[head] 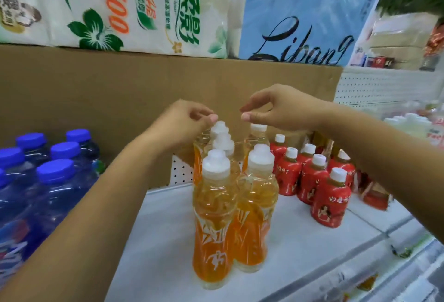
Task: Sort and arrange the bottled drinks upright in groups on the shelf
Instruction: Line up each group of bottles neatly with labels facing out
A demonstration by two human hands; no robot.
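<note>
Across the top, cut off by the frame edge, a white tissue pack point(108, 6) printed with green flowers and, right of it, a blue tissue pack point(305, 25) with dark script. Below those, a brown cardboard sheet point(96, 90) lining the back, with perforated white panel point(374, 85) showing past its right end. Underneath, the white shelf point(165, 241), its front lip running off at bottom right. At the left, partly out of frame, blue-capped bottles point(56, 172) packed upright, plastic tinted blue, contents hard to judge through the tint, labels mostly cut away. In the middle of the shelf, orange drink bottles point(213, 220) upright in two tight rows running back, filled nearly to the neck with amber-orange liquid, five white sport caps visible, rear ones largely hidden behind the front pair. Right of these and a little apart, red-labelled bottles point(328, 202) upright in a cluster, white caps, brownish drink just visible at the necks, rearmost ones partly behind the right forearm. Further right, red packets point(374, 197), too blurred to name. Left hand point(185, 121) over the rear left orange bottle, fingers curled, tips meeting the top of its cap; cannot tell whether gripping or only touching. Right hand point(276, 107) just above the rear right cap, not touching, fingers loosely bent, thumb and forefinger slightly parted, nothing held.
</note>
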